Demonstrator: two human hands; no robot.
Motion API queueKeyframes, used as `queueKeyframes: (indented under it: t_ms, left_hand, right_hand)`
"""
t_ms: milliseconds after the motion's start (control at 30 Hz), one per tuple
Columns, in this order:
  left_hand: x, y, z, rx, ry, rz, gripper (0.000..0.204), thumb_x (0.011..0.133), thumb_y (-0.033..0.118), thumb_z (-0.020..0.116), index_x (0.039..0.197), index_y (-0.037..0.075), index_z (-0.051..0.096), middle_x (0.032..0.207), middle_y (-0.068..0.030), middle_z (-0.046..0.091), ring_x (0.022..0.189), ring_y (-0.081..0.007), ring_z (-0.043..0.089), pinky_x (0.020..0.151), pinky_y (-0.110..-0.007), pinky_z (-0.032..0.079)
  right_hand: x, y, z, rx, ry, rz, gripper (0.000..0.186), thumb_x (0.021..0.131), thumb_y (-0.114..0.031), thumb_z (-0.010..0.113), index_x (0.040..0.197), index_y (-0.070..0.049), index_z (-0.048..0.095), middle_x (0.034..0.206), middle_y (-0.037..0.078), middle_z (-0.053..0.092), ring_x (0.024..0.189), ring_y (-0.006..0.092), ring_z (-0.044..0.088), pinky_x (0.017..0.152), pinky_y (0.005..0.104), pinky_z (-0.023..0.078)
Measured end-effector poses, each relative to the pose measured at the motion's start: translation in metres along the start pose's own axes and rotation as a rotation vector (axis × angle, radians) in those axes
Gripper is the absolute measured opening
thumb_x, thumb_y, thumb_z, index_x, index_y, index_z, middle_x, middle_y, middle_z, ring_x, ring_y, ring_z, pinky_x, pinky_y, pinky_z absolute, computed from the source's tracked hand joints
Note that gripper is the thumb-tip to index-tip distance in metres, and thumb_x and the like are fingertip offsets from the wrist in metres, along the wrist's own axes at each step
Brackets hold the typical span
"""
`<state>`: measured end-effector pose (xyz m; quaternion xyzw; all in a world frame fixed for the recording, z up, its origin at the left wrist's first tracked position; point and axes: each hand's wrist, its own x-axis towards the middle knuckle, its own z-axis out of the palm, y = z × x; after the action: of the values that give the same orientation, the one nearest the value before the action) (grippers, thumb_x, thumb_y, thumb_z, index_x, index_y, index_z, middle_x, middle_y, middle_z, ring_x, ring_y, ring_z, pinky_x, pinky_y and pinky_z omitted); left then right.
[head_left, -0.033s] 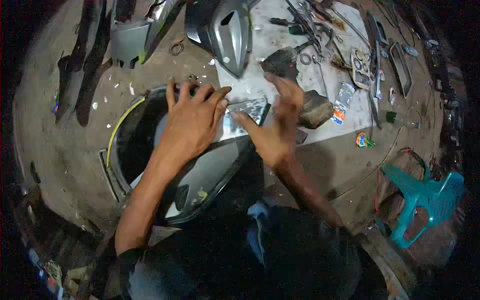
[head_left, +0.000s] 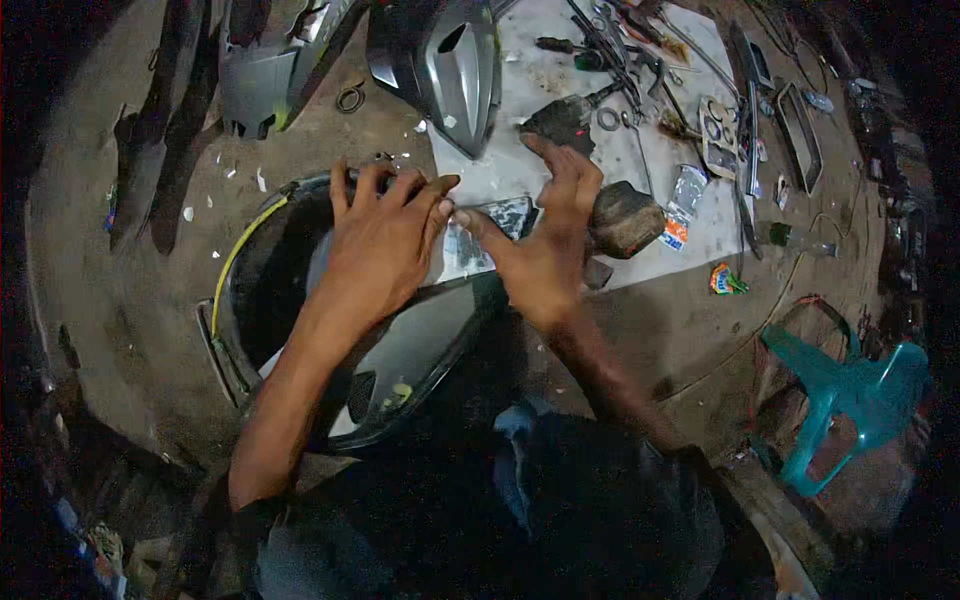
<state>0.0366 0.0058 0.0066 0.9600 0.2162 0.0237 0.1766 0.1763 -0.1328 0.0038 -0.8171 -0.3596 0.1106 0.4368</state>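
Observation:
A dark motorcycle panel [head_left: 410, 335] with a grey face and a yellow-edged curved rim [head_left: 242, 236] lies below me. A shiny silver plate or sheet [head_left: 470, 256] sits on its upper part. My left hand [head_left: 378, 240] is over the panel's top edge, its bent fingers curled over it, partly hiding the sheet. My right hand [head_left: 545, 255] is at the sheet's right side, its thumb tip on the sheet close to my left thumb, its fingers apart and bent, index raised. A dark blocky piece [head_left: 625, 220] lies just right of it.
A white sheet [head_left: 520, 70] carries several tools [head_left: 605, 70], small packets [head_left: 685, 195] and another dark piece [head_left: 560, 120]. Grey fairing parts [head_left: 450, 75] lie at the back and left. A glass bottle [head_left: 805, 238], a small frame [head_left: 800, 130] and a teal plastic part [head_left: 865, 400] are on the right.
My right hand has shifted slightly up and left, bringing its thumb nearer my left thumb. My left hand stays almost in place.

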Motion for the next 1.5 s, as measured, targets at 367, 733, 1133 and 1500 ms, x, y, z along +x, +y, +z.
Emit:
queueKeyframes:
  t_ms: [367,733,1133,1500]
  left_hand:
    - [0.002,0.000,-0.013,-0.028,-0.053,-0.009,0.040,0.115,0.033,0.047,0.144,0.016,0.068,0.130,-0.0126,0.067,0.136,-0.0421,0.052,0.126,-0.073,0.019]
    - [-0.001,-0.001,-0.006,0.007,-0.049,0.001,0.040,0.114,0.034,0.049,0.144,0.016,0.068,0.131,-0.0139,0.066,0.135,-0.0437,0.052,0.124,-0.073,0.021]
    - [0.001,0.001,-0.011,0.003,-0.042,-0.002,0.037,0.116,0.032,0.046,0.138,0.015,0.070,0.133,-0.0126,0.066,0.137,-0.0417,0.051,0.127,-0.071,0.016]
    - [0.007,0.002,-0.023,-0.429,-0.052,0.056,0.026,0.110,0.014,0.057,0.133,0.010,0.069,0.119,-0.0134,0.075,0.123,-0.0330,0.068,0.132,-0.058,0.020]
  right_hand:
    - [-0.008,0.002,0.004,-0.094,0.019,-0.079,0.094,0.076,-0.014,0.097,0.154,-0.009,0.045,0.144,0.019,0.044,0.137,0.0369,0.044,0.113,0.0482,0.042]
    - [-0.022,-0.003,-0.007,-0.061,-0.021,-0.056,0.086,0.080,-0.017,0.093,0.151,-0.003,0.048,0.143,0.025,0.042,0.136,0.0468,0.047,0.115,0.0536,0.042]
    - [0.020,0.017,0.009,-0.027,0.142,-0.062,0.060,0.092,-0.017,0.084,0.145,-0.005,0.058,0.132,0.020,0.050,0.122,0.0362,0.054,0.105,0.0441,0.046]
    - [-0.016,-0.001,-0.031,0.190,-0.106,0.214,0.057,0.084,-0.028,0.091,0.135,-0.011,0.072,0.105,0.009,0.066,0.084,0.0244,0.060,0.076,0.0380,0.051]
